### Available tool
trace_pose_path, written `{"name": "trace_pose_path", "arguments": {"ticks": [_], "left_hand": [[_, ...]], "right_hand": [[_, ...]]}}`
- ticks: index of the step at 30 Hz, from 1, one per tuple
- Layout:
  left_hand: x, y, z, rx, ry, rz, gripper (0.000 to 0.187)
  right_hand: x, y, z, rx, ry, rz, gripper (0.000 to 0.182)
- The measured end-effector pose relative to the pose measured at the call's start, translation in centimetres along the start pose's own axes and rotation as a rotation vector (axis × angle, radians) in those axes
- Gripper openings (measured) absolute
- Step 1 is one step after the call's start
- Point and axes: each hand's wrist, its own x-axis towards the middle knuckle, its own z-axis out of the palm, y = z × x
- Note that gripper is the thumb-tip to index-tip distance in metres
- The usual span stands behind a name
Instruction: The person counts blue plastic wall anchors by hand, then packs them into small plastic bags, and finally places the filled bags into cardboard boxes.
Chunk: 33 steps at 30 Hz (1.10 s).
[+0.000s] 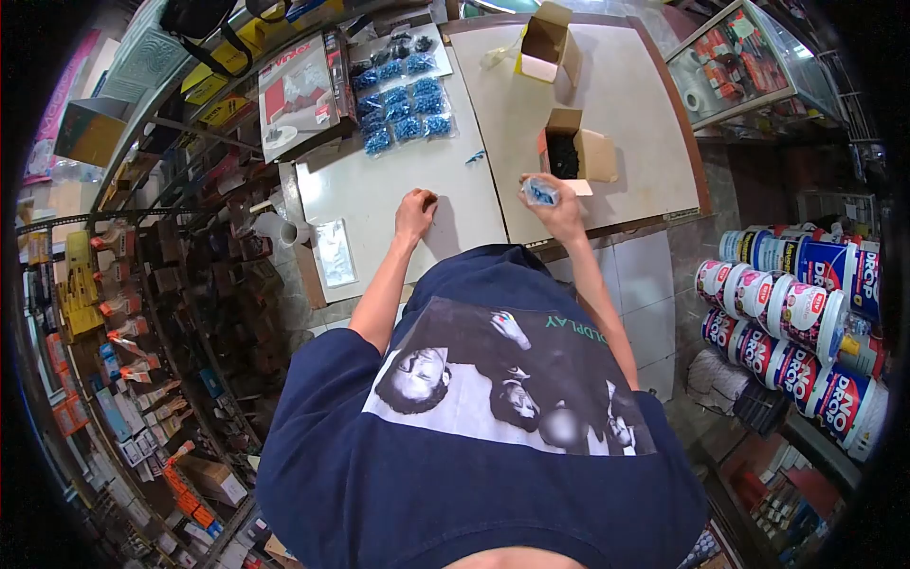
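Observation:
My right hand is closed around a small clear bag with blue pieces, just below an open carton of black pieces. Over the table's near left part is my left hand, its fingers curled in; what they hold, if anything, is too small to tell. A few loose blue pieces lie between and beyond my hands. Farther back, several clear bags of blue pieces rest in rows, with bags of black pieces behind them.
A second open carton stands at the table's back. Flat clear bags lie at the left edge of the table. A large printed box is at back left. Paint buckets are stacked at right, shelves at left.

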Motion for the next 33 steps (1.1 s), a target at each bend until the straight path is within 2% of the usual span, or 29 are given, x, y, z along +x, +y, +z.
{"name": "trace_pose_path", "arguments": {"ticks": [5,8,12,14,15,17,18,20,21,23,24,25,29,33], "left_hand": [[0.2,0.3,0.5,0.028,0.116,0.006,0.02],[0.7,-0.3,0.9,-0.053,0.055,-0.032,0.024],[1.6,2.0,0.2,-0.163,0.014,-0.051,0.027],[2.2,5.9,-1.2,-0.373,-0.03,0.077,0.023],[2.2,8.6,-2.4,-0.373,-0.034,0.076,0.023],[1.9,14.3,-5.1,-0.358,-0.117,0.346,0.023],[2.1,15.9,-5.9,-0.358,-0.117,0.345,0.023],[2.4,18.1,-6.7,-0.176,-0.161,0.678,0.017],[2.4,18.8,-6.9,-0.175,-0.158,0.677,0.017],[2.3,19.8,-7.0,0.048,-0.144,0.886,0.017],[2.5,19.8,-6.6,0.066,-0.12,0.922,0.022],[2.5,19.5,-6.4,0.069,-0.121,0.924,0.022],[3.1,17.7,-5.4,-0.273,-0.024,0.548,0.025],[5.0,11.8,-2.9,-0.16,0.035,0.316,0.026]], "right_hand": [[-0.7,2.7,0.4,-0.058,-0.026,0.063,0.034],[-0.8,2.8,0.5,-0.102,-0.058,0.101,0.034],[-0.8,2.8,0.4,-0.12,-0.049,0.121,0.034],[-0.6,2.7,0.3,-0.151,-0.078,0.16,0.035],[-0.6,2.9,0.3,-0.15,-0.077,0.163,0.035],[-0.6,3.4,0.4,-0.221,-0.062,0.181,0.037],[-0.7,3.4,0.5,-0.221,-0.063,0.182,0.037],[-0.9,3.1,0.6,-0.182,-0.019,0.199,0.039],[-0.7,3.0,0.5,-0.181,-0.021,0.198,0.039],[-0.3,2.6,0.1,-0.158,-0.126,0.223,0.039],[-0.4,3.0,0.0,-0.156,-0.125,0.221,0.039],[-0.4,3.5,0.0,-0.129,-0.093,0.201,0.039],[-0.6,4.2,-0.2,-0.157,-0.016,0.133,0.038],[-1.0,5.1,-1.0,-0.174,0.001,0.174,0.037]]}}
